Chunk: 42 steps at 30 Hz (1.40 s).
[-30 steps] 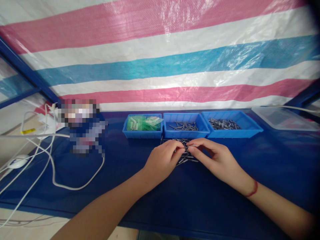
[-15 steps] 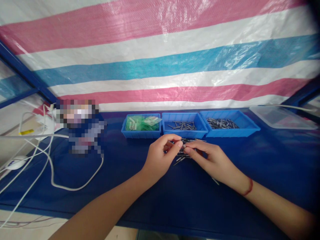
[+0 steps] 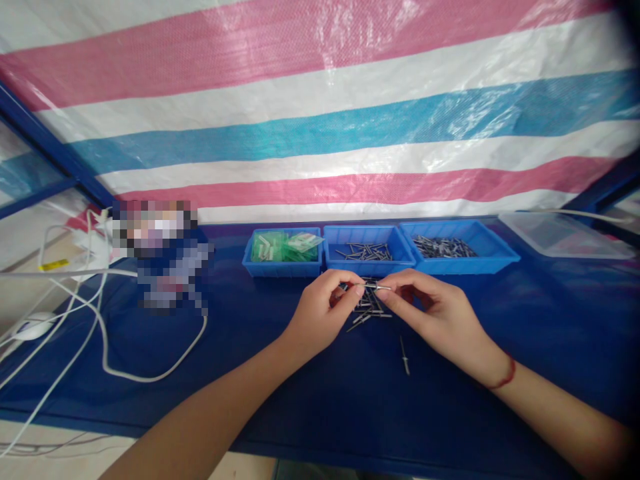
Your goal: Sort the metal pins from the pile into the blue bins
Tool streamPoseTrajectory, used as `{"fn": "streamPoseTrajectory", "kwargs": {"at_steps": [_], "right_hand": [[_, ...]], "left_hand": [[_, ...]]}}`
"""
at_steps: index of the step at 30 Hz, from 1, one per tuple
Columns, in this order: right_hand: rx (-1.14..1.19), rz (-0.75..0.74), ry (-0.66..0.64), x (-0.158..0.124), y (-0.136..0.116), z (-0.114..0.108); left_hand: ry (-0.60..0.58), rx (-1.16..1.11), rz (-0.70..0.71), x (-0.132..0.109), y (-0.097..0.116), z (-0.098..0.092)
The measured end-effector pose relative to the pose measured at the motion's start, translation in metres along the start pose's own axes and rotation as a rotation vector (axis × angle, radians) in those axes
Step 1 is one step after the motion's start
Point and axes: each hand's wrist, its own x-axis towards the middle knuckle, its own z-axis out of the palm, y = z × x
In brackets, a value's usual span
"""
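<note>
A silver blind rivet lies lengthwise between my two hands, above a loose pile of rivets. My left hand is closed, with thumb and forefinger pinching the rivet's left end. At its right end, my right hand pinches it the same way. Part of the rivet is hidden behind the fingertips. Beneath them, the rivet pile rests on the blue tabletop, and a single rivet lies apart, below my right hand.
Three blue bins line the back: one with green packets, one with a few rivets, one with many rivets. A clear plastic lid lies at right. White cables and a blurred-out patch occupy the left.
My right hand has shifted slightly right, and the rivet between my fingers now shows sideways. The lone rivet, earlier mostly hidden by my right hand, now shows farther left in full.
</note>
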Motion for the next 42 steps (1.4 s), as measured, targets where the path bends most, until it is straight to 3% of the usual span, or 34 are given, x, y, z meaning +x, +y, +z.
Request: {"fn": "streamPoseTrajectory", "kwargs": {"at_steps": [4, 7, 12, 16, 20, 25, 29, 35, 42], "right_hand": [[-0.111, -0.069, -0.008, 0.002, -0.002, -0.007], [-0.212, -0.099, 0.087, 0.010, 0.003, -0.020], [-0.499, 0.027, 0.312, 0.029, 0.025, -0.056], [-0.744, 0.084, 0.343, 0.039, 0.047, -0.075], [-0.742, 0.072, 0.340, 0.039, 0.052, -0.074], [-0.655, -0.039, 0.306, 0.032, 0.033, -0.054], [-0.576, -0.168, 0.174, 0.024, 0.018, -0.037], [-0.635, -0.166, -0.309, 0.012, -0.002, -0.028], [-0.721, -0.139, -0.495, 0.008, 0.003, -0.028]], "left_hand": [[-0.033, 0.155, 0.086, -0.001, 0.001, -0.001], [-0.062, 0.346, 0.174, -0.002, 0.003, -0.003], [-0.237, 0.692, 0.297, -0.009, 0.009, -0.004], [-0.325, 0.777, 0.450, -0.015, 0.006, 0.001], [-0.371, 0.805, 0.492, -0.015, 0.002, 0.005], [-0.397, 0.837, 0.489, -0.010, -0.001, 0.004], [-0.376, 0.874, 0.500, -0.009, 0.001, 0.003], [-0.256, 0.955, 0.372, -0.010, 0.003, 0.002], [-0.275, 1.004, 0.350, -0.008, -0.004, 0.003]]}}
